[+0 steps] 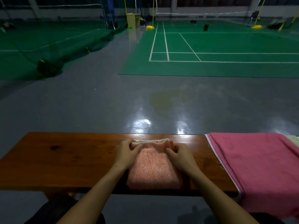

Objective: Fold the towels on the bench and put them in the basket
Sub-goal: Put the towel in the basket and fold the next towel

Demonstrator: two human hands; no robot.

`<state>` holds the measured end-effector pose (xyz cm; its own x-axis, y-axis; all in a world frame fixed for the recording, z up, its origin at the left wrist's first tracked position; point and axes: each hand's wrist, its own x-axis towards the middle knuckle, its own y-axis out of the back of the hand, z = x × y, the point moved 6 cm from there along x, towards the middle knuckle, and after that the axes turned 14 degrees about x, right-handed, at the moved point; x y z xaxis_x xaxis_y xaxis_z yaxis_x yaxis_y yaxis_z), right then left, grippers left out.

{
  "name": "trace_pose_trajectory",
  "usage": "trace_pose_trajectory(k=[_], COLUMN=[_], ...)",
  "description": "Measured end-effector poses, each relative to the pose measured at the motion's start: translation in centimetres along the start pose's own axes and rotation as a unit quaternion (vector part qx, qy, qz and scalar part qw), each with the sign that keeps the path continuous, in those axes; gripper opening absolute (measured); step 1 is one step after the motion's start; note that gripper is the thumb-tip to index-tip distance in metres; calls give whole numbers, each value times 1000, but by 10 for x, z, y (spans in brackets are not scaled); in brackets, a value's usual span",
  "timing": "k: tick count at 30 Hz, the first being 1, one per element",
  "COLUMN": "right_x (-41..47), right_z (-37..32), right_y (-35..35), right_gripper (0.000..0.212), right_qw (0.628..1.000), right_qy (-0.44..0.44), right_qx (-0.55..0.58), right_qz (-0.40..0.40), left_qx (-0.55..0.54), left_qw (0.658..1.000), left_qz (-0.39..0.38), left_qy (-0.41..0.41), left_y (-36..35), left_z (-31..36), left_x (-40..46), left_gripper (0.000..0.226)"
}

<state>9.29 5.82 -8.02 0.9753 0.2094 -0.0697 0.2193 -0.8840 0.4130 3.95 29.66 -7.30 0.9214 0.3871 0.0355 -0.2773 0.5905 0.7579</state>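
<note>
Both forearms reach up from the bottom of the view to a salmon towel (153,168) lying on the wooden bench (64,159), and the fingers do the work at its far end. The left hand (127,155) pinches the pale hem at the towel's 11 o'clock corner, thumb and fingertips curled round the edge; the right hand (179,156) grips the matching corner at 1 o'clock, fingers bent over the bunched layers. From those fingers the folded cloth runs back toward 6 o'clock, so its long axis points straight at the person, with the loose hem at 12 o'clock. Neither hand is nearer; they sit level on either side of the axis. The next fold probably draws that far edge toward 6 o'clock. Just beside the right hand, at 3 o'clock, a pink towel (258,167) drapes unfolded over the bench end, with a pale green cloth (293,141) beyond it. No basket is in view.
</note>
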Motion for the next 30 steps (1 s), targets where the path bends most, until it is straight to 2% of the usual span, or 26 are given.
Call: trace_pose_trajectory(k=[4, 8, 11, 14, 17, 20, 24, 27, 30], right_x=[8, 5, 0, -12, -34, -52, -51, -43, -36], right_z=[7, 12, 7, -13, -29, -19, 2, 13, 19], right_y=[-2, 10, 20, 14, -21, -60, -71, -70, -67], right_gripper=[17, 41, 36, 23, 38, 59, 71, 70, 71], right_qw=[997, 974, 965, 953, 945, 929, 922, 912, 911], right_qy=[25, 22, 23, 120, 224, 225, 188, 184, 168], right_qx=[-67, -208, -235, -248, -235, -288, -314, -341, -352], right_qz=[38, 93, 118, 129, 45, -56, -124, -133, -133], left_qx=[40, 63, 46, 115, 210, 281, 374, 387, 393], left_qw=[999, 997, 996, 985, 950, 923, 884, 880, 886], left_qz=[20, 40, 74, 114, 129, 72, 8, -44, -92], left_qy=[5, 10, 7, -66, -193, -253, -281, -272, -230], left_y=[-8, -4, 13, 25, 12, -21, -48, -57, -58], left_z=[-5, -10, -7, 8, 27, 24, 14, 10, 9], left_x=[3, 7, 7, -10, -48, -66, -58, -56, -49], left_gripper=[15, 16, 11, 19, 30, 50, 60, 65, 74])
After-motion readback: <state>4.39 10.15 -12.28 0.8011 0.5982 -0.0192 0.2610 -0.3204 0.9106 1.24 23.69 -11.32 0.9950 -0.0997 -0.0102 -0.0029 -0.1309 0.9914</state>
